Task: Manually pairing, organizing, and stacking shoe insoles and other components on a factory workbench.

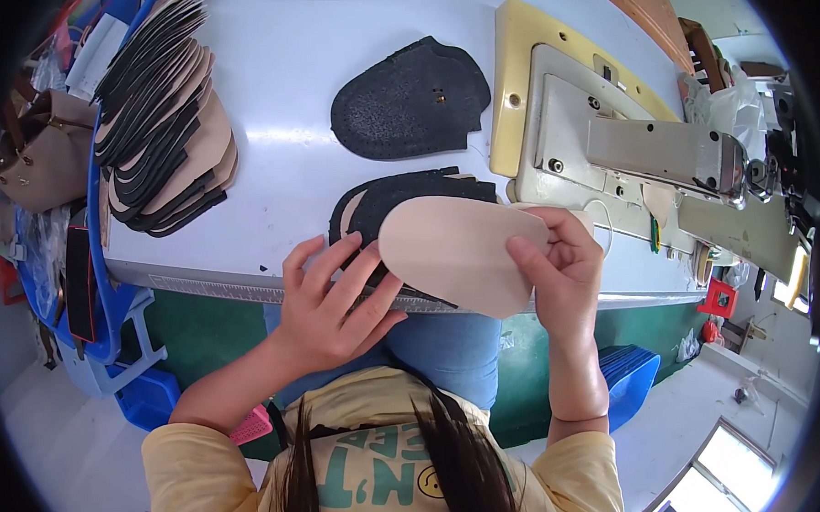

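A beige, rounded flat leather piece (456, 253) is pinched at its right end between the thumb and fingers of my right hand (565, 263). It hangs over a small stack of black and beige pieces (385, 195) at the table's near edge, hiding part of it. My left hand (339, 299) has its fingers spread, their tips by the stack and the beige piece's left edge; it grips nothing. Farther back lies a single black textured piece (408, 100) with small gold-coloured metal bits on it.
A tall fanned pile of black and beige pieces (164, 135) stands at the table's left. On the right is a sewing machine (652, 157) with a cream base. A ruler strip (216, 289) runs along the near edge. A tan handbag (48, 153) sits far left; a blue bin (629, 380) is below right.
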Motion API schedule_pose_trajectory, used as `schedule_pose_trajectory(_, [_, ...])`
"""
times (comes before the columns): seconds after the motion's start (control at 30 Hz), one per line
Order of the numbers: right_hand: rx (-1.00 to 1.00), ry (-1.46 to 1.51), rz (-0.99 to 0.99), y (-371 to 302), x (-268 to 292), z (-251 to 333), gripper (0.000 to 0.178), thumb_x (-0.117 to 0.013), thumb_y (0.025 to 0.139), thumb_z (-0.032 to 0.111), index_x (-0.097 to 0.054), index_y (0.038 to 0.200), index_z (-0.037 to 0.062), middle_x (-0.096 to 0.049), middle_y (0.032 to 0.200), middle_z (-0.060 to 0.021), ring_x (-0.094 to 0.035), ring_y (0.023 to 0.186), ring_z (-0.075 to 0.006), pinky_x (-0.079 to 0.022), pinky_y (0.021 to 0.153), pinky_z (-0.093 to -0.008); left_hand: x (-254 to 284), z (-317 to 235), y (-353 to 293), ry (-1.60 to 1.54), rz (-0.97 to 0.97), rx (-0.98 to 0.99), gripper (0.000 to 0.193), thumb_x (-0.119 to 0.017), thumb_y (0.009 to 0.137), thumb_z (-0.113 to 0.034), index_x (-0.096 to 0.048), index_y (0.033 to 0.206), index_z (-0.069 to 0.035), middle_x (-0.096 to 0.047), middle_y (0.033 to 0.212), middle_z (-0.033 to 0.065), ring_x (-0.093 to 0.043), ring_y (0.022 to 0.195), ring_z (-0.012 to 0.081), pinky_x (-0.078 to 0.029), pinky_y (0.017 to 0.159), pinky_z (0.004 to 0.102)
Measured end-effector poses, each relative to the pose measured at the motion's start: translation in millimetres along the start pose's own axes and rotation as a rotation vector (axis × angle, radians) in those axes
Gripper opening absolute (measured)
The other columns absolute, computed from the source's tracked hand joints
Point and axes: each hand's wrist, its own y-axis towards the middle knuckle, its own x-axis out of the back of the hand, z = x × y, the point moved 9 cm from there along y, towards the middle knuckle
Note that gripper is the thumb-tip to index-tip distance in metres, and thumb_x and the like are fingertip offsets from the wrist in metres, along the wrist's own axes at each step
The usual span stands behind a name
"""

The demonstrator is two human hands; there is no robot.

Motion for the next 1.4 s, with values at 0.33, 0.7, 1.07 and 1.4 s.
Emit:
schedule_pose_trajectory(0.33, [0.033, -0.043, 0.041, 15, -17, -8, 0.02, -0.062, 0.089, -0.003, -0.057, 0.108, -0.0049, -0.066, 0.092, -0.0058, -0.063, 0.082, -0.0067, -0.051, 0.07, -0.0185, 4, 4, -4, -0.035, -0.099, 0.045, 0.042, -0.076, 0.07, -0.028, -0.068, 0.109, -0.014, -0.054, 0.111, 0.0095, -0.054, 0.11, 0.0287, -0.037, 0.081, 0.0394])
schedule_pose_trajectory(0.7, [0.069, -0.077, -0.015, 12, -18, -7, 0.022, -0.066, 0.087, 0.0, -0.057, 0.108, -0.0034, -0.066, 0.093, -0.0072, -0.064, 0.078, -0.0076, -0.052, 0.067, -0.0184, -1, 1, 1, 0.034, -0.033, 0.007, 0.041, -0.074, 0.075, -0.033, -0.061, 0.108, -0.012, -0.053, 0.134, 0.0177, -0.054, 0.107, 0.0307, -0.036, 0.079, 0.0406])
schedule_pose_trajectory(1.07, [0.404, -0.839, -0.244, -2, 34, 30, 0.032, -0.075, 0.072, -0.004, -0.062, 0.101, 0.0003, -0.056, 0.087, -0.0045, -0.05, 0.062, -0.0088, -0.042, 0.055, -0.0202, 18, 24, 35, -0.181, 0.129, 0.079, 0.04, -0.076, 0.068, -0.022, -0.058, 0.1, -0.005, -0.06, 0.123, 0.0126, -0.055, 0.098, 0.0277, -0.036, 0.082, 0.0426])
schedule_pose_trajectory(1.4, [0.574, -1.142, -0.179, -4, 57, 23, 0.029, -0.067, 0.077, -0.003, -0.065, 0.106, 0.0004, -0.055, 0.104, -0.0132, -0.056, 0.088, -0.0284, -0.048, 0.078, -0.0352, -13, 91, 115, -0.041, 0.11, 0.013, 0.051, -0.076, 0.074, -0.021, -0.06, 0.119, -0.004, -0.051, 0.122, 0.0133, -0.048, 0.114, 0.0304, -0.041, 0.092, 0.0421])
